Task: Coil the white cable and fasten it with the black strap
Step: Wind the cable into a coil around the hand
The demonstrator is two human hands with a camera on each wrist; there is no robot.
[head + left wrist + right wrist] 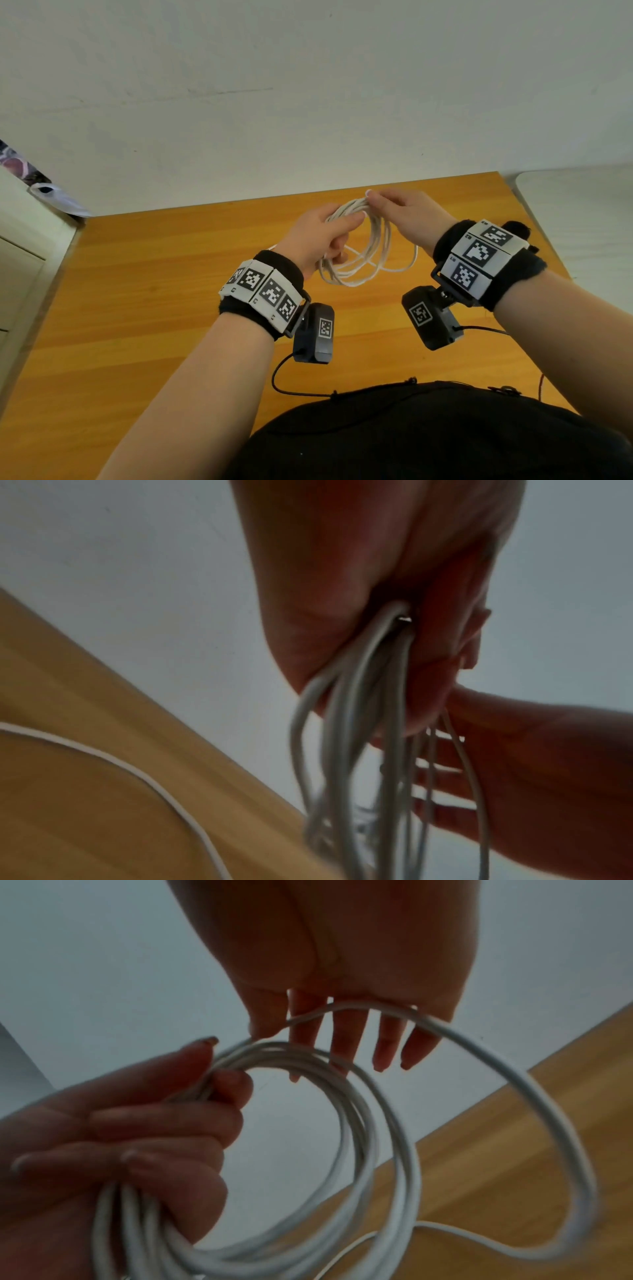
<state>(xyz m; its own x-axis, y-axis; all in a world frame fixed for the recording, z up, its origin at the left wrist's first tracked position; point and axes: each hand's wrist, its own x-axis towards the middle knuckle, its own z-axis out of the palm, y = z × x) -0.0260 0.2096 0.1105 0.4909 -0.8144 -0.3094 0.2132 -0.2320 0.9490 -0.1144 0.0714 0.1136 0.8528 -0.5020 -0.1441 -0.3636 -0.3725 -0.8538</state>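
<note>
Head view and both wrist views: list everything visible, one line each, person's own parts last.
white cable: one, white, mostly coiled, held above the table; a loose length trails onto the wood.
table: one, orange-brown wood, against the wall.
wall: white, behind the table.
cabinet: one, pale, far left edge.
black strap: not seen in any view.
wrist cameras: two, black, under the wrists.
left hand: grip closed round the coil.
right hand: fingers straight, guiding the outermost loop.
</note>
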